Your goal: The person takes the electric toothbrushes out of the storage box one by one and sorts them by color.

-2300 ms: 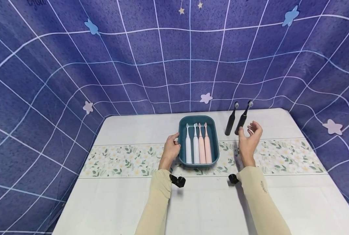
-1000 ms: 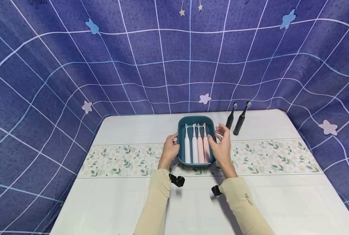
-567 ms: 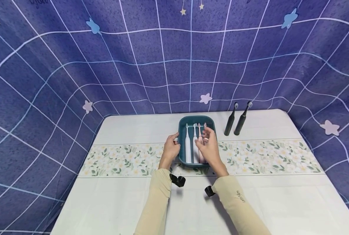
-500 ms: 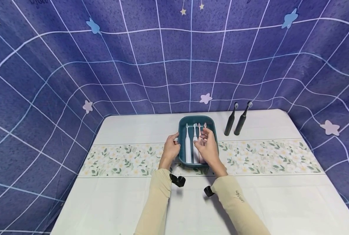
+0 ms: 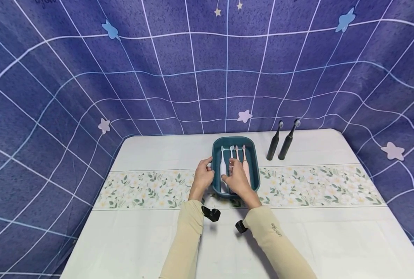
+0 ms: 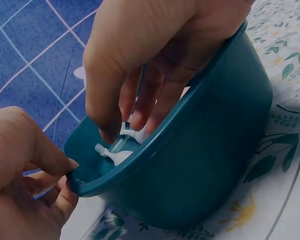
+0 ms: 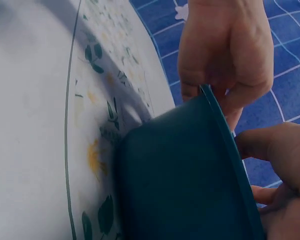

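A dark teal plastic bin (image 5: 256,170) stands on the table with several electric toothbrushes lying in it. My left hand (image 5: 203,177) pinches its left rim, thumb at the rim and fingers outside, as the left wrist view shows (image 6: 25,170). My right hand (image 5: 238,178) reaches into the bin, thumb and fingers spread over the toothbrushes. The left white toothbrush (image 5: 222,167) is partly under the right thumb. Another white toothbrush (image 5: 232,151) and a pink toothbrush (image 5: 237,152) have their handles mostly hidden by this hand. The rightmost pink toothbrush (image 5: 246,166) shows more fully.
Two black electric toothbrushes, one at left (image 5: 273,147) and one at right (image 5: 286,146), stand upright to the right of the bin. A white table (image 5: 140,240) with a floral band (image 5: 325,186) lies beneath. A blue grid-patterned curtain (image 5: 165,85) hangs behind.
My right hand has moved left, from near the black toothbrushes to over the bin, then across the pink toothbrushes towards the white ones. The left hand stays at the bin's rim.
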A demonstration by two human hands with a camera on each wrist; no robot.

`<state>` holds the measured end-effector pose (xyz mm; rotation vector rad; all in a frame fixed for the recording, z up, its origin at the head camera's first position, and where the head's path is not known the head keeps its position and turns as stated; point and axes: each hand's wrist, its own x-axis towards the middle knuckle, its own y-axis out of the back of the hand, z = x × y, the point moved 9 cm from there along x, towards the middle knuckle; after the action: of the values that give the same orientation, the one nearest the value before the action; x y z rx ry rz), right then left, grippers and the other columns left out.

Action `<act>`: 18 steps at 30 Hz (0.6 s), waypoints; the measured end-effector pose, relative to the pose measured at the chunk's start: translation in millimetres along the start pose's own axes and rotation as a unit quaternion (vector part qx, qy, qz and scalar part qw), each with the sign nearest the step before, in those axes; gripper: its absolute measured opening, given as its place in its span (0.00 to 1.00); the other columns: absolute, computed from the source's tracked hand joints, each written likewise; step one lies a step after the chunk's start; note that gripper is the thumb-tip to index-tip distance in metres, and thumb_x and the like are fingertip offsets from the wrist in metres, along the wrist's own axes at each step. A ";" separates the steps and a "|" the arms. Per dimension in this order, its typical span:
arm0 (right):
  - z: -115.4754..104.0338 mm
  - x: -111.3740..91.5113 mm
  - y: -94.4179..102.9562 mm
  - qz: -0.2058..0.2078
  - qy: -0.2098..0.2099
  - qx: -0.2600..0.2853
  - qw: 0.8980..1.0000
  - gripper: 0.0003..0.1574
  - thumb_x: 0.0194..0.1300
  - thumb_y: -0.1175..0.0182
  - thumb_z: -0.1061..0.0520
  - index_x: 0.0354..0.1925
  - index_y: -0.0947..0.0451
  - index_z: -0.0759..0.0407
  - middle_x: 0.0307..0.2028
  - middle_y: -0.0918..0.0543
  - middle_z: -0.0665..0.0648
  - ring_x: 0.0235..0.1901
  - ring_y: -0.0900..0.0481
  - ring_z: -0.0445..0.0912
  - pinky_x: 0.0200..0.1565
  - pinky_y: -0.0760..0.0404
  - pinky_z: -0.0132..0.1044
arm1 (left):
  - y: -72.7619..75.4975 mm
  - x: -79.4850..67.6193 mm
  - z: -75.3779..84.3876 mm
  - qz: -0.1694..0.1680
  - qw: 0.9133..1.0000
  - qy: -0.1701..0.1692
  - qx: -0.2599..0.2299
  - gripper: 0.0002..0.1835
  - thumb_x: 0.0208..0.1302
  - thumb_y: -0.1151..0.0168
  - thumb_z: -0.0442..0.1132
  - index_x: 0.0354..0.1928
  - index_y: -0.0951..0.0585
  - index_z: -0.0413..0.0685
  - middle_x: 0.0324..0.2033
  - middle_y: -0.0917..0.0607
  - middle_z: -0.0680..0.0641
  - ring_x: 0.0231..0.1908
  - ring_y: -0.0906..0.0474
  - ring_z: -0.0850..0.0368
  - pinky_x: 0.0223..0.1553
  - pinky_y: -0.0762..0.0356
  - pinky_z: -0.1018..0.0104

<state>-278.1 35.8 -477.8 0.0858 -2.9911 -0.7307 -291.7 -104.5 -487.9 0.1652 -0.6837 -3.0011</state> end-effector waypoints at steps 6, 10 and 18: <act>-4.2 0.0 -6.5 -0.022 0.002 -0.033 0.999 0.43 0.56 0.36 0.66 0.66 0.42 0.71 0.55 0.29 0.70 0.52 0.27 0.59 0.51 0.26 0.50 | 0.0 0.7 0.3 0.001 1.000 0.006 0.001 0.30 0.63 0.51 0.26 0.68 0.31 0.48 0.58 0.28 0.47 0.36 0.33 0.56 0.37 0.36 0.63; -5.7 -0.2 -8.6 -0.032 0.001 -0.045 0.998 0.42 0.56 0.36 0.65 0.66 0.42 0.71 0.54 0.29 0.70 0.52 0.27 0.58 0.52 0.27 0.50 | 0.4 1.8 -0.5 0.003 1.000 0.005 0.006 0.30 0.62 0.50 0.26 0.68 0.31 0.48 0.59 0.28 0.47 0.37 0.32 0.56 0.38 0.36 0.63; -4.6 1.5 -16.7 -0.061 -0.009 -0.073 0.995 0.40 0.58 0.35 0.63 0.65 0.40 0.69 0.54 0.27 0.69 0.52 0.27 0.57 0.52 0.27 0.49 | 1.9 1.7 1.0 0.008 1.000 -0.002 0.013 0.31 0.60 0.49 0.25 0.67 0.30 0.47 0.57 0.27 0.46 0.36 0.32 0.57 0.38 0.36 0.65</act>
<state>-278.6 18.8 -481.4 0.2577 -2.9584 -0.9642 -293.5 -106.0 -486.4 0.1526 -0.7212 -2.9791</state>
